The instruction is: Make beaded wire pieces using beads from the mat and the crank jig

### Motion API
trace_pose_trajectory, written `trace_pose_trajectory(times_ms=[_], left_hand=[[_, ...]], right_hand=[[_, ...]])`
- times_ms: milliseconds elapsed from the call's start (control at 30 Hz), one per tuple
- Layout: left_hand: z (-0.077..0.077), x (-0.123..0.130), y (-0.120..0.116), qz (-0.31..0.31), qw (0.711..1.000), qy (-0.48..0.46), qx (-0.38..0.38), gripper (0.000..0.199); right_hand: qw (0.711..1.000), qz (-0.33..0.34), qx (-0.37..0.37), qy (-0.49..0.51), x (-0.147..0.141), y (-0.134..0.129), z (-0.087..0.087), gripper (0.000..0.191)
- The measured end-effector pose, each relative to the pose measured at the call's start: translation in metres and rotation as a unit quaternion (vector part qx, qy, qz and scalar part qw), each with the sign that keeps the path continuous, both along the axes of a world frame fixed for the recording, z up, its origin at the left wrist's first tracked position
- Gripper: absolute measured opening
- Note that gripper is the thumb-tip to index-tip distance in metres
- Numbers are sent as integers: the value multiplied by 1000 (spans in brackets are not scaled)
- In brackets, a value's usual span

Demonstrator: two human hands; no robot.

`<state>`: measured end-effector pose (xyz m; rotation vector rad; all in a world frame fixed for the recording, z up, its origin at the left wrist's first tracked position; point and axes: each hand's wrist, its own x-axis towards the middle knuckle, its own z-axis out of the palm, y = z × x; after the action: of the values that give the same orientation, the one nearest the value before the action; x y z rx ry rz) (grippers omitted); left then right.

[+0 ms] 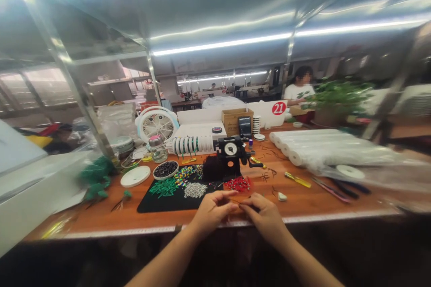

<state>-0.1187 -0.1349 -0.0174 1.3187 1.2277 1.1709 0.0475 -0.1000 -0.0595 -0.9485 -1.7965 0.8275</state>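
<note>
Just past the hands [264, 219], a black mat [148, 206] holds bead heaps [194, 189].

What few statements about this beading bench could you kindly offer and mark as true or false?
1. The left hand and right hand meet at the fingertips above the orange-brown wooden bench. True.
2. The round white dish holds silver beads. False: it holds dark beads.
3. Green tube beads lie on the black mat. True.
4. The white desk fan stands right of the brown cardboard box. False: it stands left of the box.
5. A round red sign shows the number 21. True.
</note>
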Motion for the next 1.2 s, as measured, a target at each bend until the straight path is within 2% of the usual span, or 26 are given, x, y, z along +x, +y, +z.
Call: trace_pose_trajectory(times_ms=[67,167,267,433,567,700,800,933,1033,1200], left_hand=[[1,5,0,4,992,116,50,27],[1,9,3,14,981,176,75,14],[0,10,6,12,982,177,65,17],[-1,7,9,45,983,171,41,19],[-1,8,11,58,984,164,25,19],[-2,12,12,51,987,150,20,17],[-4,14,12,46,991,128,17,16],[-6,14,13,39,997,69,-1,21],[-5,12,16,55,998,-15,-28,31],[-1,0,18,88,978,-177,-67,22]], right_hand=[[1000,2,6,1,0,0,1,22],[1000,5,11,-1,-1,0,2,21],[1000,9,15,-4,-2,0,3,19],[1000,-13,27,6,-1,1,2,3],[999,-6,33,14,-1,2,0,13],[1000,0,10,14,-1,3,-3,13],[1000,11,7,11,-1,4,-3,14],[1000,-7,17,14,-1,2,-2,16],[1000,-15,25,9,0,1,-2,19],[1000,-11,17,1,1,2,-4,20]])
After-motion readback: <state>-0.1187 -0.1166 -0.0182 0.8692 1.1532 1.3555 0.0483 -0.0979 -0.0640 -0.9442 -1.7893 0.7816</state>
